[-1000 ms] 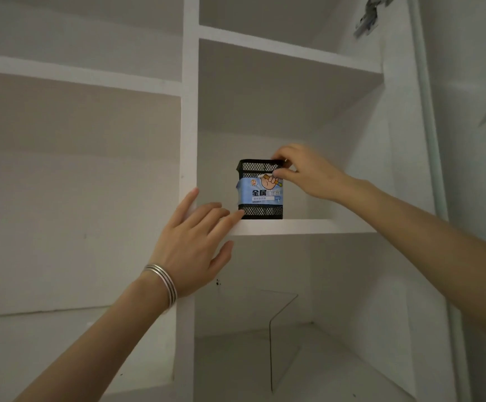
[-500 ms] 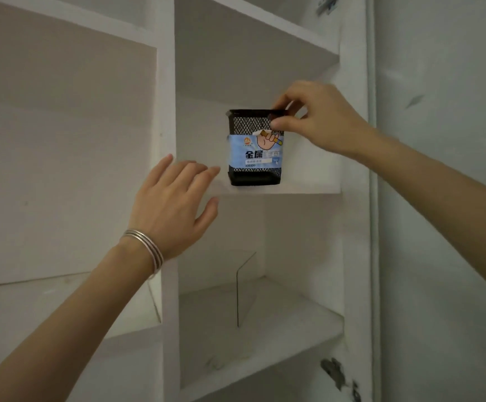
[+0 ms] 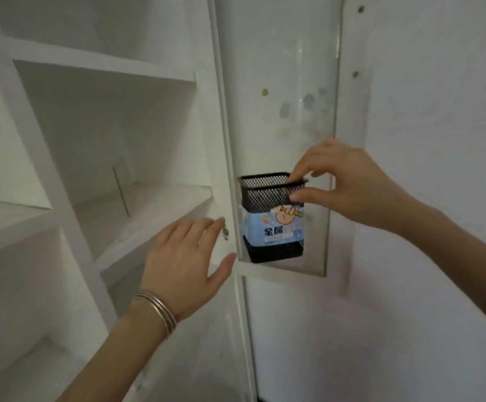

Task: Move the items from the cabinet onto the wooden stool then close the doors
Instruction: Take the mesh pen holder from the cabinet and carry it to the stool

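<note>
A black mesh pen holder (image 3: pixel 272 219) with a blue paper label hangs in the air in front of the open cabinet door (image 3: pixel 279 82). My right hand (image 3: pixel 349 184) pinches its top rim between thumb and fingers. My left hand (image 3: pixel 186 256), with thin bangles on the wrist, is spread open just left of the holder and touches nothing. The white cabinet (image 3: pixel 96 158) stands to the left with bare shelves. The wooden stool is out of view.
The open door has a glass pane with smudges and a white frame (image 3: pixel 349 111). A small hinge piece (image 3: pixel 225 232) sticks out at the cabinet's edge by my left fingertips. A clear divider (image 3: pixel 121 190) stands on one shelf. A white wall (image 3: pixel 439 140) fills the right.
My right hand has lifted the pen holder off the shelf and carried it out to the right, in front of the open door. My left hand followed. The view turned right and down.
</note>
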Demonstrator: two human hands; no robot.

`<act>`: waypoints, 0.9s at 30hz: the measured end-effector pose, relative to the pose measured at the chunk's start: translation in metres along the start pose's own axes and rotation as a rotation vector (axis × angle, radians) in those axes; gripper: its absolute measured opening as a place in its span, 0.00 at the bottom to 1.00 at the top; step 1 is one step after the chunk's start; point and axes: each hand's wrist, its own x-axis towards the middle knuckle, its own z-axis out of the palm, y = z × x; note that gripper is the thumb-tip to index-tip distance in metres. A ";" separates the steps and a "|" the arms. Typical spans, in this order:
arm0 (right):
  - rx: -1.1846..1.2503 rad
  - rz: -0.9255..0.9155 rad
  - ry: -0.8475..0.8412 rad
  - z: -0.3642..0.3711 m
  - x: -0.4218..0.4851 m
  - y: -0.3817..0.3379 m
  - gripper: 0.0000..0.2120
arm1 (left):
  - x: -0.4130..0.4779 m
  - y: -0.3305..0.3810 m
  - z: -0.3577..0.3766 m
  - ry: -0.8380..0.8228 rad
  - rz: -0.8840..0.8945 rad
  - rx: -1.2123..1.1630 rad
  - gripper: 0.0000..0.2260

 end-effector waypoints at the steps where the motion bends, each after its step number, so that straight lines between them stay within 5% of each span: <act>1: -0.025 0.067 -0.026 -0.005 -0.030 0.001 0.08 | -0.003 0.017 0.009 -0.027 0.042 -0.054 0.24; 13: -0.444 0.891 -0.093 -0.148 -0.359 -0.078 0.07 | -0.073 0.305 0.059 -0.298 0.629 -0.657 0.24; 27: -0.833 1.460 0.060 -0.327 -0.620 -0.355 0.05 | -0.201 0.622 -0.121 -0.239 1.117 -0.977 0.26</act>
